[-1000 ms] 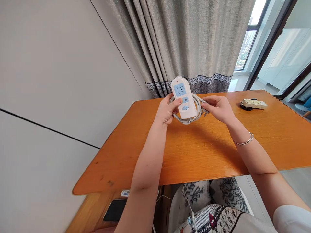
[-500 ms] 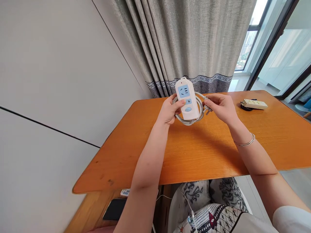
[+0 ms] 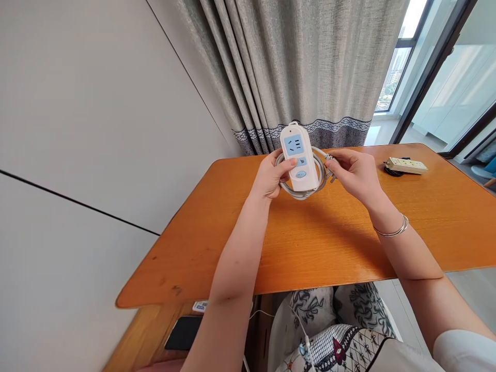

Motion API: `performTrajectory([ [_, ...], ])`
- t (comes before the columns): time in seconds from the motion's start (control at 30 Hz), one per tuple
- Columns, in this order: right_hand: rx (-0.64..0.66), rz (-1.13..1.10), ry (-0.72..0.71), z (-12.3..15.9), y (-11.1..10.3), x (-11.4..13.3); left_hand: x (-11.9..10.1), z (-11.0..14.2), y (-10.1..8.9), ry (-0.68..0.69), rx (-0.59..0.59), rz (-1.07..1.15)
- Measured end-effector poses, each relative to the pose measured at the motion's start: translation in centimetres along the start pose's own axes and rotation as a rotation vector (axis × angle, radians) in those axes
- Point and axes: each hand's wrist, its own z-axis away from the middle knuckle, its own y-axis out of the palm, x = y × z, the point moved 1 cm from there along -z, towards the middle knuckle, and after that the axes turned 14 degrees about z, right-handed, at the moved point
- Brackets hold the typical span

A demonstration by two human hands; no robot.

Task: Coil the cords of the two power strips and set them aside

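Observation:
Above the far part of the table, my left hand point(image 3: 270, 176) grips a white power strip point(image 3: 308, 178) with blue socket and switch panels, its thumb pressed on the front. The strip is held nearly upright, sockets facing me. Its grey cord point(image 3: 321, 173) is coiled in loops behind the body, partly hidden by it. At the right of the coil, my right hand point(image 3: 354, 173) pinches the plug point(image 3: 332, 174) at the cord's end between thumb and fingers. The plug is partly covered by the fingers, with its prongs pointing down.
A cream power strip point(image 3: 406, 165) with a dark cord lies at the table's far right. The orange wooden table point(image 3: 310, 253) meets a grey wall on the left and a curtain point(image 3: 321, 67) behind. A black phone point(image 3: 183, 333) lies on a lower surface at bottom left.
My right hand has turned slightly on the plug, so its prongs show less. The left hand and the white power strip have hardly moved.

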Motion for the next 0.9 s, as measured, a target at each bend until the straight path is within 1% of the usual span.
performTrajectory([
  [0.1, -0.033, 0.056, -0.013, 0.1, -0.1, 0.0, 0.0, 0.0, 0.0, 0.007, 0.008, -0.017],
  [0.2, -0.03, 0.05, -0.005, 0.1, -0.2, 0.1, -0.1, 0.1, 0.2, 0.005, 0.02, -0.02],
  [0.3, -0.021, 0.05, -0.005, 0.0, -0.3, 0.1, -0.2, 0.2, 0.5, -0.013, 0.004, 0.016],
  [0.43, -0.038, 0.086, -0.014, 0.0, -0.2, -0.1, -0.3, 0.3, 0.7, -0.033, -0.025, 0.067],
  [0.57, -0.037, 0.038, -0.019, 0.0, 0.3, -0.4, -0.1, 0.3, 0.7, -0.014, -0.075, 0.119],
  [0.7, -0.084, 0.02, -0.007, 0.0, 0.6, -0.5, 0.3, 0.3, 1.1, 0.02, -0.077, 0.178],
  [0.8, -0.118, 0.018, 0.004, 0.0, 0.7, -0.6, 0.4, 0.4, 1.5, 0.01, -0.086, 0.226],
  [0.9, -0.127, -0.034, 0.016, -0.1, 1.2, -1.0, 0.4, 0.5, 1.7, 0.011, -0.101, 0.252],
])
